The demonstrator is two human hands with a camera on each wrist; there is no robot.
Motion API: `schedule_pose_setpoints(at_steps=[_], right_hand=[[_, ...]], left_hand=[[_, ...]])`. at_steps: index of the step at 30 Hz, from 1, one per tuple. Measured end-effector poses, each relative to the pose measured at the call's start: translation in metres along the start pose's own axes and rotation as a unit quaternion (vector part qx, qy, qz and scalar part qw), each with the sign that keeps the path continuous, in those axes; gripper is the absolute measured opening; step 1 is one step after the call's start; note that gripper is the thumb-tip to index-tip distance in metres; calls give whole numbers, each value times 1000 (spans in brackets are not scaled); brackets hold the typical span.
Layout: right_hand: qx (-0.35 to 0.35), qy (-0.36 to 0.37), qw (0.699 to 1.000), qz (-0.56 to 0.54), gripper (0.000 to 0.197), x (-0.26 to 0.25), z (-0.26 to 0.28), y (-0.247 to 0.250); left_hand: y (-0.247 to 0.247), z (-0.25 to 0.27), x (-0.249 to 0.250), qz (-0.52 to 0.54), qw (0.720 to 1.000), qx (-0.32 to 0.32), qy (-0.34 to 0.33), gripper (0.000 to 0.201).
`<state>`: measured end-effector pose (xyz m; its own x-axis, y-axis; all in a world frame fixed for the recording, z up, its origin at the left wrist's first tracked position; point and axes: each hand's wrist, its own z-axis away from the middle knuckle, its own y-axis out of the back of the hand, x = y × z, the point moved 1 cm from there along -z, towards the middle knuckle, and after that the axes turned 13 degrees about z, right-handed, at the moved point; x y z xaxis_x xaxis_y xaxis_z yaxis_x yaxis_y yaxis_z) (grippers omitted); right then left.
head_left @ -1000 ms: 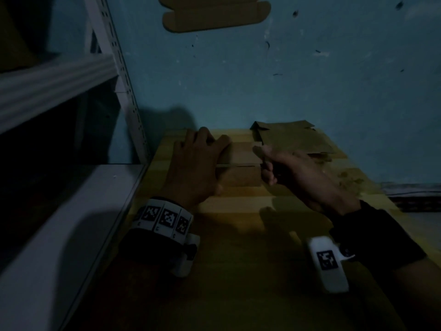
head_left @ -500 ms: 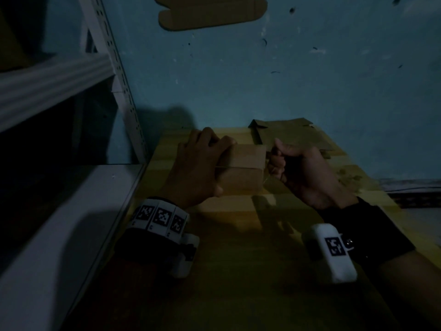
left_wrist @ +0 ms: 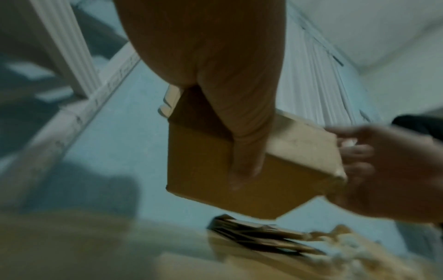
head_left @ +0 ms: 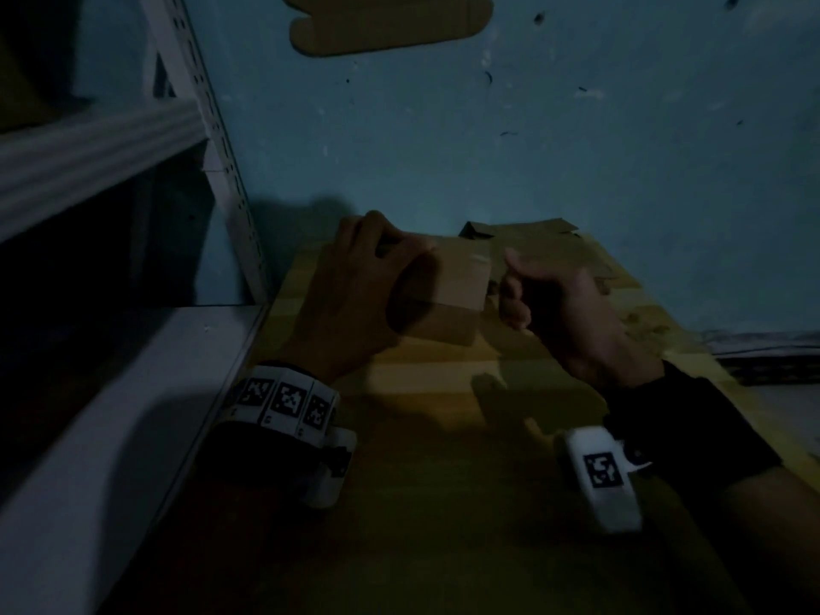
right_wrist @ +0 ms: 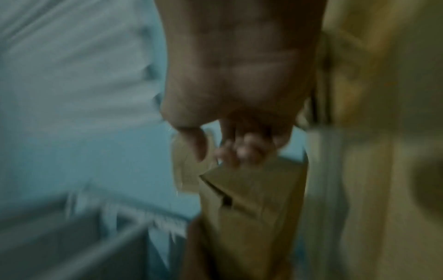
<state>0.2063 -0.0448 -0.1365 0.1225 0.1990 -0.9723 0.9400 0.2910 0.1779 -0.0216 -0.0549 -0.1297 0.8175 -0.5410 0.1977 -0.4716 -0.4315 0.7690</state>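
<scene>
Dim blue wall (head_left: 577,148) and wooden table (head_left: 443,437): a person closes a small box (head_left: 461,277), held just over the table's far end, near a cardboard stack (head_left: 554,246). Left hand (head_left: 355,295) grips the box, thumb across one face; right hand (head_left: 559,304) pinches its right end with curled fingers. Firm left support and a square, gentle push should likely close that end without crushing the corner.

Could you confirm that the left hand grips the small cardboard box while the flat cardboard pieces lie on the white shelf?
Not quite: the left hand does grip the small cardboard box, but the flat cardboard pieces lie on the wooden table, not the white shelf, as the head view shows.
</scene>
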Motion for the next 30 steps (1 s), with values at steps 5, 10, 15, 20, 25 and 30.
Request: schedule_pose_setpoints(at_steps=[5, 10, 15, 20, 25, 30], right_hand=[[-8, 27, 995, 93, 33, -3, 4, -3], [18, 44, 996, 80, 25, -6, -1, 3], [56, 58, 994, 75, 28, -4, -5, 4], [156, 53, 984, 63, 23, 0, -10, 4], [153, -3, 984, 88, 26, 5, -9, 11], [133, -28, 982, 131, 24, 17, -14, 9]], left_hand=[[-2, 5, -3, -39, 998, -49, -20, 82], [0, 5, 0, -27, 997, -58, -34, 79], [1, 5, 0, -1, 998, -38, -44, 82], [-2, 2, -8, 33, 999, -6, -22, 85], [7, 5, -26, 84, 995, 26, 54, 86], [8, 11, -28, 78, 992, 21, 99, 79]])
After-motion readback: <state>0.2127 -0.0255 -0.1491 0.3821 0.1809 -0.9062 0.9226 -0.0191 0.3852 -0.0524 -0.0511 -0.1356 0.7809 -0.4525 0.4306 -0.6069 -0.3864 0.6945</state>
